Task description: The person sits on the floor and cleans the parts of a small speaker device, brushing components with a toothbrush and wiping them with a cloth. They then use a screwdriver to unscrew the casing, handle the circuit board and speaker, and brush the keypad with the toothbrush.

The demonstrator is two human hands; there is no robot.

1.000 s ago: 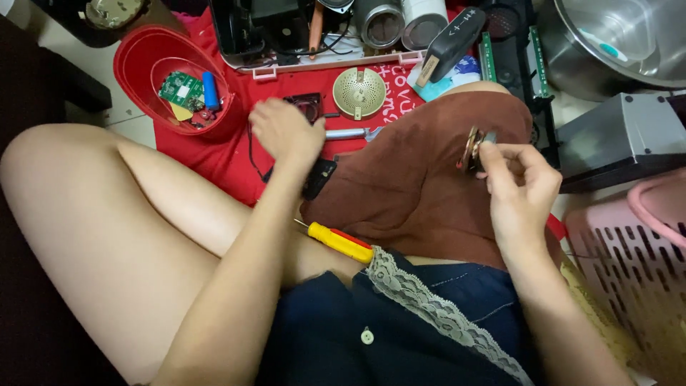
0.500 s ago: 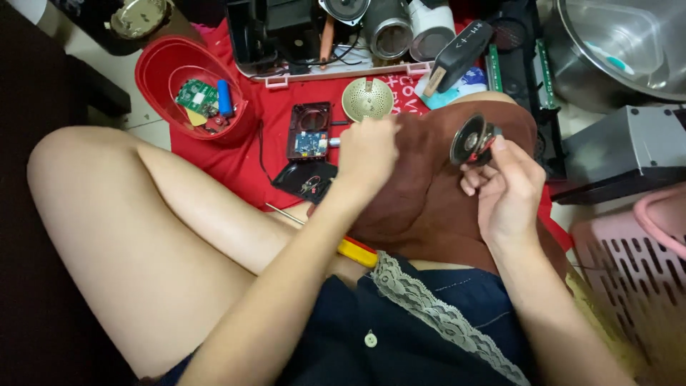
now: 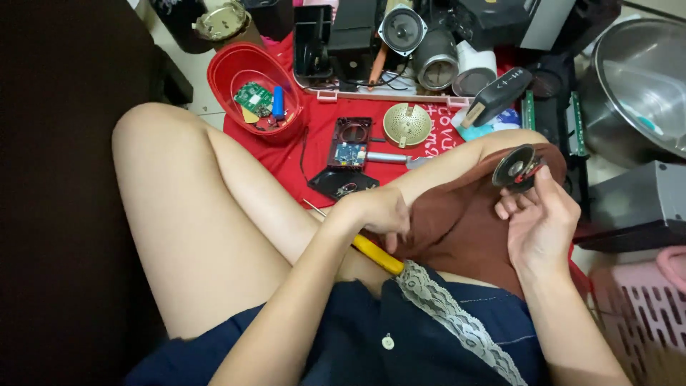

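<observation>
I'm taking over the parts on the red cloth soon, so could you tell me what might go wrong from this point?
1. The right hand pinches the small round speaker only at its edge, over the lap; it could slip and fall.
2. The left hand rests at the yellow-handled screwdriver, which lies on the bare thigh; its thin shaft could poke skin or roll off.
3. The open circuit board lies exposed near the knee and could get knocked.

A red bowl (image 3: 232, 68) with a green circuit board (image 3: 252, 96), and a steel basin (image 3: 636, 86).

No packages, labels, signs (or screens) visible.
</observation>
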